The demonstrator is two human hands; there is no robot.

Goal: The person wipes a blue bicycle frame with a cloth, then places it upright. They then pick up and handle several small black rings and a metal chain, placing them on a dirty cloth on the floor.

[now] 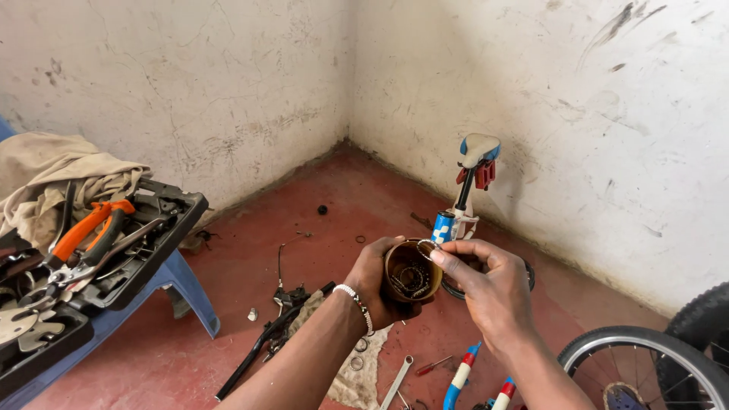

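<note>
Between both hands [433,285], a grimy brown cup [411,271] holds bearing rings.

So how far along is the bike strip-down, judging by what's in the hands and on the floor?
Done: the bike frame stands stripped, with a wheel, handlebar and small parts loose on the floor.
In hand: the left hand holds a small cup of bearings; the right hand pinches a ring at its rim.
Left: everything loose is unassembled; tools lie in the open case.

Greasy metal cup [411,272], glossy metal pliers [85,239], rough plaster wall [190,91].
</note>
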